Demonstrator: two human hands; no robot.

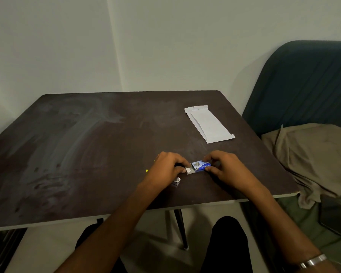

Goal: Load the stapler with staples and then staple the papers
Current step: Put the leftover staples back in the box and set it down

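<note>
Dark brown tabletop (71, 146), smeared and dusty, set against a pale wall. Small yellow bit (146, 170) on the surface just left of the left hand; too small to identify.

Left hand (166, 167), near the tabletop's front edge, fingers curled, thumb and fingertips pinching the white end of the staple box (199, 167). A small metal piece (177, 181) shows just below this hand beside the wrist, resting on the tabletop; likely part of the stapler, mostly hidden, can't tell more.

Staple box: small, blue with white print, lying flat between the two hands, long axis running left-right, white inner part showing at its left end.

Right hand (223, 168) curled, pinching the blue right end of the box between thumb and fingers. Metal bracelet (313, 261) on the right wrist at the lower frame edge.

Papers (209, 124): white folded stack lying flat, beyond and right of the hands, well apart from them, near the tabletop's right edge, angled diagonally.

Right of the tabletop: dark teal chair back (303, 81), beige cloth (311, 154) bunched on the seat, dark phone (332, 216) lying below the cloth.

Under the tabletop: dark table leg (180, 227), person's dark-clad knees.
</note>
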